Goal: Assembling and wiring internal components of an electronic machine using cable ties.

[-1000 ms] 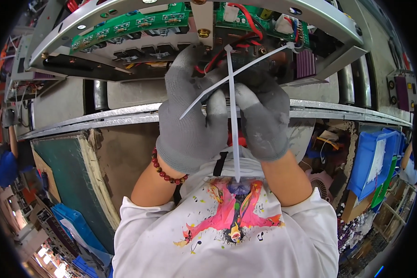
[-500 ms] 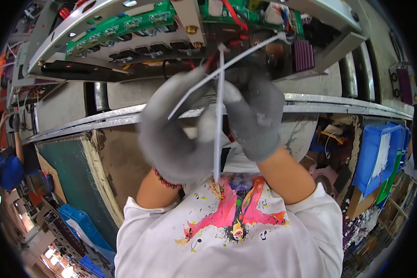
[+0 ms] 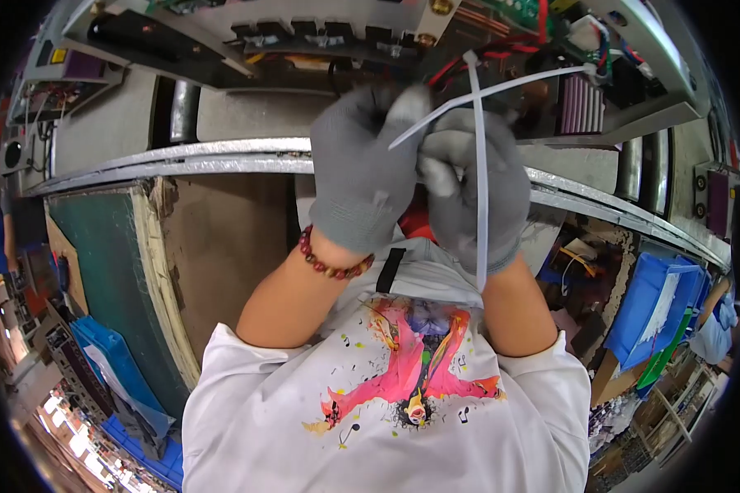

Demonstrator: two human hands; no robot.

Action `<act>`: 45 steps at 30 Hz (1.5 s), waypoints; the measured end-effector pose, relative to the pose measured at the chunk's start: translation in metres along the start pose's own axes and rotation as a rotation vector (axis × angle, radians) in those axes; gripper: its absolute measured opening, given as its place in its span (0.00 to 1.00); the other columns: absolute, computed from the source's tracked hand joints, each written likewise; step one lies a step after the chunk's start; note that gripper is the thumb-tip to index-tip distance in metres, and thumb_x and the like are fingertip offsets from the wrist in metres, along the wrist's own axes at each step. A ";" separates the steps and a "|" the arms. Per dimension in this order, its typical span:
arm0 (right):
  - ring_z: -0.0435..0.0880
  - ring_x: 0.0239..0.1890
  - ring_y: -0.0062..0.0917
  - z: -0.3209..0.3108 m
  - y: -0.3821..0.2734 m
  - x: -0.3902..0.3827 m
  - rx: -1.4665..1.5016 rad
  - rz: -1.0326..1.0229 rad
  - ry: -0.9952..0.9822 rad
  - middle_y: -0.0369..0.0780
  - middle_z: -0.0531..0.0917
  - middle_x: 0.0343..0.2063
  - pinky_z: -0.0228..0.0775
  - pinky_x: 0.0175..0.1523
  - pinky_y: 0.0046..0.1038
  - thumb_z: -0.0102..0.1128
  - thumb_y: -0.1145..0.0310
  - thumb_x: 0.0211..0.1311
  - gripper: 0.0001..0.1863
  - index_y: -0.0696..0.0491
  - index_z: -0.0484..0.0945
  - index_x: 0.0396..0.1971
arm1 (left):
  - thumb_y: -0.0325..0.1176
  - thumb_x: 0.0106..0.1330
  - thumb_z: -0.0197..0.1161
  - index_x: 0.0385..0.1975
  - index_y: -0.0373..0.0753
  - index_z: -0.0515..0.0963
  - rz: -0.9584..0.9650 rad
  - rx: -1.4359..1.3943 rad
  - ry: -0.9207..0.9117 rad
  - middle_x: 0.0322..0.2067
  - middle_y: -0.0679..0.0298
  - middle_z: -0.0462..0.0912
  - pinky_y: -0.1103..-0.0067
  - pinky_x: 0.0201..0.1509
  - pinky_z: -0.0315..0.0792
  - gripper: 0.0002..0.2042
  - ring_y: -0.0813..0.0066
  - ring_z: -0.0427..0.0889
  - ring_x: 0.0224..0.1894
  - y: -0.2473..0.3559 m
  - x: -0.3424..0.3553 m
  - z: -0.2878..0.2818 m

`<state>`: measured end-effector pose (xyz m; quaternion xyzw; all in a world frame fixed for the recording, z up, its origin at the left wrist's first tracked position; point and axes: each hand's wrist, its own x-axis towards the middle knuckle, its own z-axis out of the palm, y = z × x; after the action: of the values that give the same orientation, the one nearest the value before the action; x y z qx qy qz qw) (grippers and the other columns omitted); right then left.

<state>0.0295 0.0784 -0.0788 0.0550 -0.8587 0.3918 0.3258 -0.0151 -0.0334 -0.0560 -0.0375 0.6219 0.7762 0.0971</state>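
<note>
Both my hands wear grey gloves and meet at the near edge of an open metal chassis [image 3: 658, 115]. My left hand [image 3: 362, 168] is closed, its fingertips bent toward the chassis's inside; what they pinch is hidden. Beside it my right hand [image 3: 481, 185] is curled with fingers pressed together, and I cannot make out what is in it. One long white cable tie [image 3: 483, 197] passes upright in front of the right hand. Another white cable tie [image 3: 526, 85] crosses it at a slant, its tip near my left thumb. Red and black wires [image 3: 501, 51] lie just beyond the hands.
A purple finned heat sink [image 3: 581, 105] is inside the chassis at the right. Under the chassis runs a roller conveyor with a metal rail [image 3: 222, 156]. Blue bins [image 3: 654, 308] stand low on the right, a green board [image 3: 99, 263] on the left.
The view has shifted, with the chassis higher in it. My hands, blurred and spread around the ties before, are now drawn in closer together with fingers curled.
</note>
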 end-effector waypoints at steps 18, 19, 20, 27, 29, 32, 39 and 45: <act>0.78 0.26 0.42 -0.006 -0.022 0.022 -0.283 0.176 -0.345 0.47 0.77 0.21 0.71 0.31 0.40 0.58 0.69 0.49 0.07 0.56 0.76 0.27 | 0.36 0.58 0.65 0.32 0.30 0.82 0.039 0.235 -0.223 0.24 0.56 0.83 0.78 0.29 0.74 0.13 0.76 0.80 0.24 0.005 0.019 -0.017; 0.77 0.23 0.44 -0.005 -0.016 0.022 -0.244 0.106 -0.301 0.47 0.76 0.19 0.71 0.29 0.41 0.58 0.69 0.49 0.07 0.56 0.76 0.28 | 0.35 0.57 0.65 0.32 0.31 0.82 0.054 0.273 -0.246 0.26 0.54 0.83 0.77 0.29 0.74 0.12 0.74 0.80 0.25 0.005 0.019 -0.017; 0.77 0.23 0.44 -0.006 -0.016 0.020 -0.249 0.103 -0.307 0.47 0.76 0.19 0.71 0.29 0.41 0.58 0.69 0.49 0.07 0.56 0.76 0.28 | 0.35 0.57 0.65 0.32 0.31 0.82 0.052 0.265 -0.244 0.26 0.54 0.83 0.77 0.29 0.74 0.12 0.74 0.80 0.25 -0.001 0.017 -0.020; 0.77 0.21 0.42 -0.014 -0.021 0.032 -0.231 0.207 -0.317 0.45 0.78 0.19 0.70 0.27 0.37 0.56 0.65 0.58 0.09 0.54 0.79 0.25 | 0.31 0.45 0.66 0.40 0.40 0.79 0.870 0.687 0.054 0.39 0.52 0.79 0.67 0.36 0.76 0.18 0.56 0.80 0.35 -0.045 0.020 -0.013; 0.79 0.22 0.41 -0.011 -0.010 0.027 -0.386 -0.019 -0.292 0.45 0.80 0.22 0.71 0.28 0.36 0.59 0.64 0.56 0.09 0.54 0.80 0.27 | 0.31 0.46 0.66 0.39 0.42 0.79 0.885 0.730 0.047 0.38 0.55 0.79 0.67 0.35 0.76 0.17 0.56 0.80 0.35 -0.053 0.032 -0.006; 0.74 0.19 0.36 -0.010 0.001 0.023 -0.391 -0.120 -0.160 0.44 0.77 0.20 0.67 0.26 0.30 0.53 0.69 0.60 0.09 0.58 0.80 0.33 | 0.32 0.49 0.64 0.39 0.43 0.79 0.887 0.781 0.001 0.36 0.58 0.81 0.68 0.33 0.75 0.15 0.56 0.80 0.34 -0.056 0.037 -0.007; 0.71 0.17 0.24 0.002 -0.008 0.025 -0.259 -0.015 -0.198 0.42 0.74 0.16 0.63 0.25 0.25 0.54 0.72 0.59 0.07 0.60 0.76 0.25 | 0.32 0.52 0.63 0.37 0.42 0.79 0.846 0.728 -0.153 0.32 0.57 0.81 0.69 0.34 0.75 0.12 0.54 0.80 0.31 -0.059 0.046 -0.001; 0.70 0.17 0.22 0.005 -0.011 0.027 -0.186 0.018 -0.245 0.40 0.71 0.13 0.61 0.23 0.25 0.54 0.71 0.59 0.08 0.58 0.74 0.24 | 0.31 0.51 0.62 0.28 0.41 0.80 0.785 0.676 -0.231 0.33 0.59 0.82 0.68 0.35 0.76 0.06 0.57 0.81 0.32 -0.061 0.052 -0.006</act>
<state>0.0097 0.0720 -0.0580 0.0642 -0.9250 0.3039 0.2189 -0.0545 -0.0216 -0.1252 0.3172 0.7899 0.5094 -0.1264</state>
